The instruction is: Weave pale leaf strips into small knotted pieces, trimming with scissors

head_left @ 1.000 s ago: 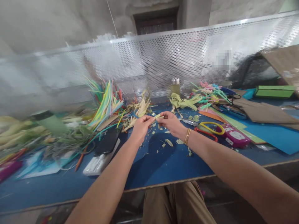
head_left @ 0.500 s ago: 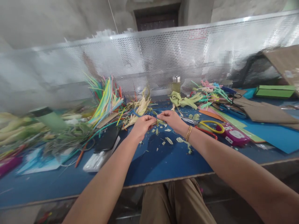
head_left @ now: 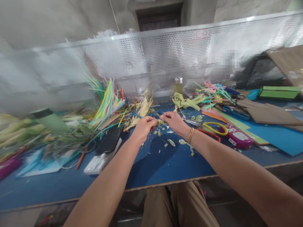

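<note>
Two bare hands meet over the blue-topped table [head_left: 165, 167]: the left hand [head_left: 144, 126] and the right hand [head_left: 175, 122] are each closed in a fingertip grip on one end of a small pale-green leaf strip [head_left: 161, 122]. The strip spans the narrow gap between both grips, largely hidden by fingers and too small to make out. Near the right wrist lie yellow-and-red-handled scissors [head_left: 211, 129], and just below the strip are cut pale-green scraps [head_left: 171, 142].

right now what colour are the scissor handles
The scissors have one yellow handle and one red; head view.

Blue table [head_left: 153, 170], yellow-handled scissors [head_left: 213, 128], pale green strip [head_left: 162, 122], magenta stapler [head_left: 236, 138], gold bracelet [head_left: 190, 135]
</note>
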The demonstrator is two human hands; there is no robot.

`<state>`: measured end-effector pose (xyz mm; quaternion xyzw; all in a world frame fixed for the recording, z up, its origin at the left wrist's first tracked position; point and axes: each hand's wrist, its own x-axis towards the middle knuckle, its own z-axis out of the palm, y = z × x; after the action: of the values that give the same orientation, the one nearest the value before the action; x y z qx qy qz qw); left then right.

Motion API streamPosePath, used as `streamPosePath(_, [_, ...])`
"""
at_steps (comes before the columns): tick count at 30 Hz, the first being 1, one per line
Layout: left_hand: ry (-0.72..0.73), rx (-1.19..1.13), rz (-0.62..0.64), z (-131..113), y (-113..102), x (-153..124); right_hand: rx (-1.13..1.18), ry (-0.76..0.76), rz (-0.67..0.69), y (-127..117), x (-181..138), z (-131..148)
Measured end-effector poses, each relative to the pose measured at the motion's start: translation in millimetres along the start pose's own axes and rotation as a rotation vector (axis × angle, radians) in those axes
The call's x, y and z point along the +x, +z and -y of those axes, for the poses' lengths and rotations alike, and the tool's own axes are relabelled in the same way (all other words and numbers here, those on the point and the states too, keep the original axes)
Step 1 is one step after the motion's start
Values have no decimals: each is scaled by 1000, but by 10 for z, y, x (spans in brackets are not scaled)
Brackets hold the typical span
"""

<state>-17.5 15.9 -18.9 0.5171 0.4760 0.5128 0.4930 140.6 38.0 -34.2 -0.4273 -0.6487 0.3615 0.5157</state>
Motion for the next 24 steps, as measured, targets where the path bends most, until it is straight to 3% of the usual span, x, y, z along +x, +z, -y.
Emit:
streamPosePath(6, [-67,-107,71,-53,4,-38,-74,-70,25,-62,28,9])
streamPosePath(11, [-22,5,127,-10,-20,-17,-108,-101,67,-68,20,42])
streamPosePath(18, [-28,-67,44,24,-66,44,-33,6,61,-68,-11,63])
streamPosePath(24, [-61,-120,20,13,-40,26,-109,-43,78,-55,-57,95])
